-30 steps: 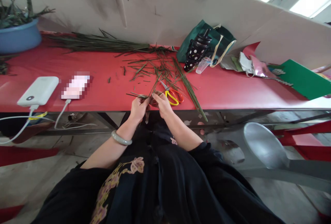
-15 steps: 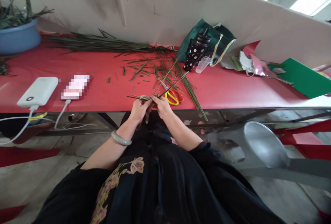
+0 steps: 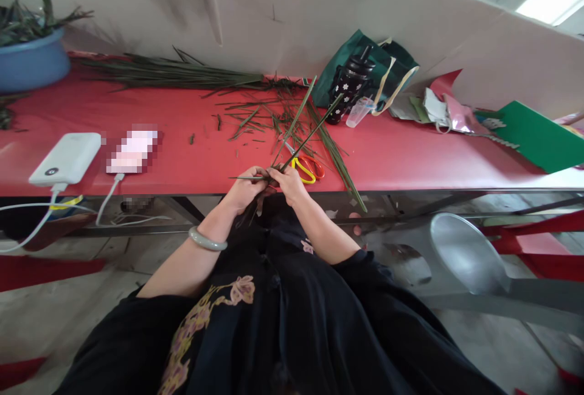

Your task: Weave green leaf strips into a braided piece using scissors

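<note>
Both hands meet at the front edge of the red table (image 3: 182, 157). My left hand (image 3: 246, 185), with a pale bangle on its wrist, and my right hand (image 3: 288, 181) pinch the same long green leaf strips (image 3: 303, 124). Two strips rise from my fingers and slant up to the right; a short end sticks out to the left. Scissors with yellow and orange handles (image 3: 306, 168) lie on the table just right of my right hand. Loose leaf cuttings (image 3: 264, 116) are scattered behind them.
A long bundle of leaves (image 3: 173, 75) lies along the back wall. A blue basin with plants (image 3: 31, 60) stands far left. A white power bank (image 3: 66, 159) and a phone (image 3: 132, 151) lie front left. A black bottle (image 3: 347, 87), green bag, papers and metal stool (image 3: 465, 255) are to the right.
The strips in my hands have swung up from lying low on the table to slanting up and right. My hands stayed together at the table edge.
</note>
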A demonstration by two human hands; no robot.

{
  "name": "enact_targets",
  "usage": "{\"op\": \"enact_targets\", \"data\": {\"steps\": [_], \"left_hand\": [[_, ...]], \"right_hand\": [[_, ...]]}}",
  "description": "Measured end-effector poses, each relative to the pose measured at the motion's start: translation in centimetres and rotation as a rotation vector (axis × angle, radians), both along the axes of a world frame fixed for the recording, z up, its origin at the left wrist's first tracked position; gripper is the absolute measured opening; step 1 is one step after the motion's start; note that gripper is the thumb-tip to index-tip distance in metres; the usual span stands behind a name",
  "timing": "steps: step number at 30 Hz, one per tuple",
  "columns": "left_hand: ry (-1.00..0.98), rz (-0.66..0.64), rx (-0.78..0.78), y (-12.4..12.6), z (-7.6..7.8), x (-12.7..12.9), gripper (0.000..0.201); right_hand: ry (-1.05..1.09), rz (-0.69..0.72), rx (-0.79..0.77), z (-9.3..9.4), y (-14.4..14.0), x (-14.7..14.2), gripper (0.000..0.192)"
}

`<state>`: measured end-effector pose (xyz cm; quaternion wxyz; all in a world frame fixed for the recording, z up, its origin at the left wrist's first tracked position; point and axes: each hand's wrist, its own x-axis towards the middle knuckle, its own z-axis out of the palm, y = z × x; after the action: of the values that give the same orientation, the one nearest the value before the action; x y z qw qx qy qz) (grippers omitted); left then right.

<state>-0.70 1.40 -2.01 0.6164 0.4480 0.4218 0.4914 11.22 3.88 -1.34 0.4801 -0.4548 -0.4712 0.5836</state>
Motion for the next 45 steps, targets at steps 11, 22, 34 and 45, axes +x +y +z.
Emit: {"op": "enact_targets", "data": {"steps": [11,22,34,45], "left_hand": [[0.001,-0.032,-0.017,-0.1,0.5,0.2,0.024],[0.054,0.111,0.123,-0.1,-0.1,0.9,0.014],[0.031,-0.103,0.027,0.1,0.7,-0.7,0.024],[0.027,0.150,0.088,-0.1,-0.1,1.0,0.019]], "right_hand": [[-0.130,0.086,0.060,0.6,0.1,0.5,0.020],[-0.094,0.089,0.111,0.9,0.2,0.2,0.019],[-0.132,0.165,0.050,1.2,0.2,0.7,0.024],[-0.191,0.115,0.109,1.0,0.4,0.5,0.025]]}}
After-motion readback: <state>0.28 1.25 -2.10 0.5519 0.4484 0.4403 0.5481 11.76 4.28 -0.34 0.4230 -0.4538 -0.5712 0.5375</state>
